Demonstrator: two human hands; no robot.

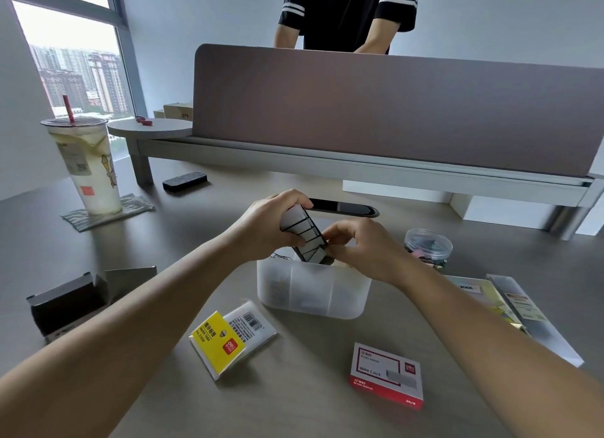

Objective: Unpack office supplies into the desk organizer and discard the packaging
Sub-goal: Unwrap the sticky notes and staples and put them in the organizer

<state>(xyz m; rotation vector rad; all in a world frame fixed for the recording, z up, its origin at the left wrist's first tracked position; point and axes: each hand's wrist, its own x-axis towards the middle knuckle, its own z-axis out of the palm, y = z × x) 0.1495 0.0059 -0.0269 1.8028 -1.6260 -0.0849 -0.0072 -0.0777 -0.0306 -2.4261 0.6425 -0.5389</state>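
A sheet of index tabs (304, 236), white with black dividing lines, is being held tilted over the back of the translucent desk organizer (312, 289), its lower end dipping just inside the rim. The left hand (271, 227) is gripping its upper part, fingers curled over the top edge and thumb underneath. The right hand (356, 246) is pinching the sheet's lower right edge, fingertips drawn together on it. Below the fingers, in front of the organizer, are lying the yellow tab packaging (230, 338) and a red-and-white staple box (387, 374). Right of the right fingers is standing a clear round jar (428, 246).
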